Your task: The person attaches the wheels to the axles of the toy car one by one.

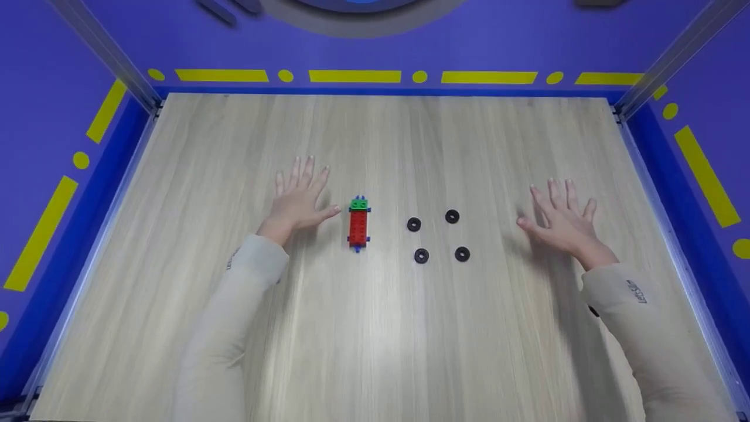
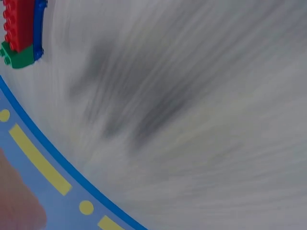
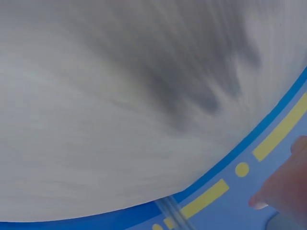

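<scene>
I see the left hand (image 1: 297,203) spread wide, empty, beside the red-and-green brick build (image 1: 358,227). The right hand (image 1: 563,224), also splayed and empty, is right of four black wheels (image 1: 467,254).

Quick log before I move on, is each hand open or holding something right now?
Left hand: open, fingers spread, holding nothing.
Right hand: open, fingers spread, holding nothing.

The head camera looked forward and down from high above the table (image 1: 375,340). Each wrist camera looked from much closer, at the table and blue wall (image 1: 375,54). The head and left wrist views both showed the red and green toy (image 1: 358,227).
</scene>
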The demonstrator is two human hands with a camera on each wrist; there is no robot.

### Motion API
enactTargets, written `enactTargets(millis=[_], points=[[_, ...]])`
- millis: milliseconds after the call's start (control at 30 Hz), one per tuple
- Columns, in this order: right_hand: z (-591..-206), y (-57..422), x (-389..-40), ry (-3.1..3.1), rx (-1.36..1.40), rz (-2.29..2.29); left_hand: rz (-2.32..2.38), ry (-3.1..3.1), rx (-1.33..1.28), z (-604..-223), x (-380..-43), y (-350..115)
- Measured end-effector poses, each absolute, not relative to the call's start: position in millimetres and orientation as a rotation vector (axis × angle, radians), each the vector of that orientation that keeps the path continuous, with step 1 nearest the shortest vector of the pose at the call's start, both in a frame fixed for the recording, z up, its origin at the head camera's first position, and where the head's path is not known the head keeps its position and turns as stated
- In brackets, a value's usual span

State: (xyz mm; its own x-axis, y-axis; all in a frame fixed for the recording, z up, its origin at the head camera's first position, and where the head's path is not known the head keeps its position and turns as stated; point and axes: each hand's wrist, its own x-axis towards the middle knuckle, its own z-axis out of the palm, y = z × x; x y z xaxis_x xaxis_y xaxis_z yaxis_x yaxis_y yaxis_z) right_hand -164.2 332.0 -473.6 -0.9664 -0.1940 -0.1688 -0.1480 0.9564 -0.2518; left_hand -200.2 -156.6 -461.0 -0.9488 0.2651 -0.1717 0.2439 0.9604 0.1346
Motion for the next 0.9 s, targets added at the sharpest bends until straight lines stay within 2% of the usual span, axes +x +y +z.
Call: enactTargets(millis=[433, 700, 900], points=[[-479.1, 286.7, -154.0, 2.884, -0.457, -0.378, 0.388, 2.776, 0.495, -470.9, -190.1, -128.4], [-478.5, 260.5, -145.3, 2.738, -0.520, -0.717, 0.727, 2.564, 0.255, -471.0, -187.4, -113.5], [-484.4, 246.2, -140.9, 2.580, -0.462, -1.046, 0.954, 2.481, 0.130, -473.6, -187.5, -105.8]])
